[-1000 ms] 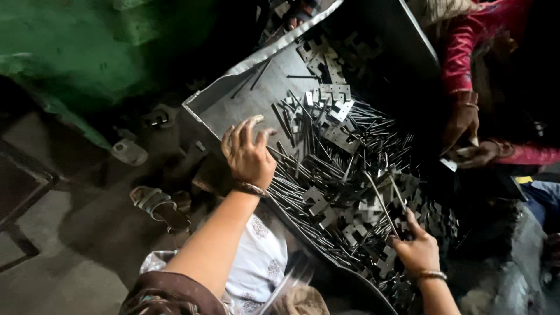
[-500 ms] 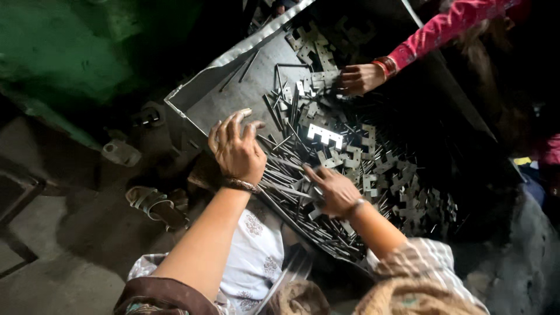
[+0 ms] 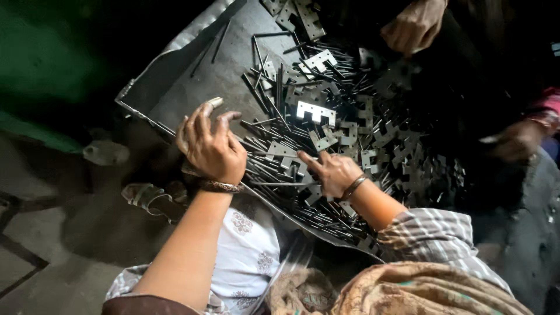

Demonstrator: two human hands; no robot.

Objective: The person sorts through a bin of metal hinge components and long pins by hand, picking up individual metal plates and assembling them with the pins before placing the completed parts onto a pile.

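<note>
One metal tray [image 3: 192, 81] holds thin rods [image 3: 274, 169] and notched plates [image 3: 316, 111] too many to count.

Grey metal tray [image 3: 192, 81], silvery notched plates [image 3: 315, 111], dark rods [image 3: 274, 169], striped sleeve [image 3: 434, 233].

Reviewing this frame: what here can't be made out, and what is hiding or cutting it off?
- Head view, left hand: its palm side is turned away, so whether it grips anything is unclear.
- Right hand: fingertips are buried among thin metal rods and notched metal plates.
- Another person's hand: cut off by the top edge.
- Metal tray: its right side is lost in dark shadow.
- A second far hand: blurred.
</note>
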